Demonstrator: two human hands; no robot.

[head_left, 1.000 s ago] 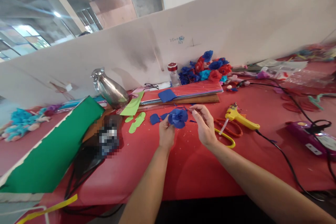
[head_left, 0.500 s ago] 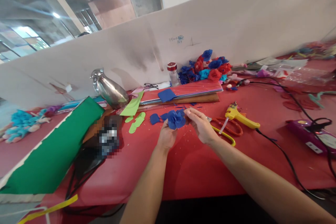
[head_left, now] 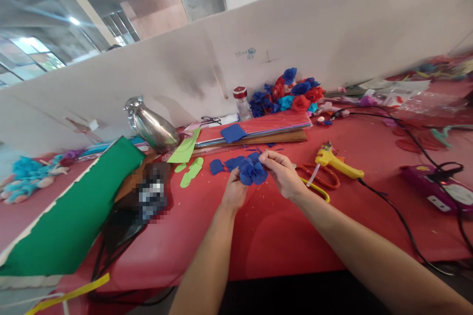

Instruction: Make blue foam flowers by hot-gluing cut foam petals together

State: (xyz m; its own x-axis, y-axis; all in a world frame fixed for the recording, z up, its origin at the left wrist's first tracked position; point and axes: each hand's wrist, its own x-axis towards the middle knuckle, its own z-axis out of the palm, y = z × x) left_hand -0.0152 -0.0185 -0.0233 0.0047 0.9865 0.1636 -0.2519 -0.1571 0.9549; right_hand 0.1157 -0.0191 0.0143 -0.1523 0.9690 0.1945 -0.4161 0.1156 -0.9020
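Observation:
A blue paper flower (head_left: 253, 171) is held up between my hands above the red table. My left hand (head_left: 235, 191) grips it from below and the left, its fingers partly hidden behind the petals. The fingertips of my right hand (head_left: 281, 172) pinch the flower's upper right edge. Cut blue paper petals (head_left: 217, 166) lie just behind my left hand. Right of my right hand rest a pair of scissors with red and yellow handles (head_left: 322, 192) and a yellow glue gun (head_left: 338, 163).
Green paper pieces (head_left: 192, 172), a metal jug (head_left: 153, 125) and a green board (head_left: 79, 211) are on the left. Stacked paper sheets (head_left: 269, 130), a jar (head_left: 242, 103) and finished red and blue flowers (head_left: 300, 103) line the wall. A purple power box (head_left: 430, 189) with cables stands right.
The flower has turned slightly towards me and shows more of its open petals. Both hands keep their hold on it; the view has shifted a little.

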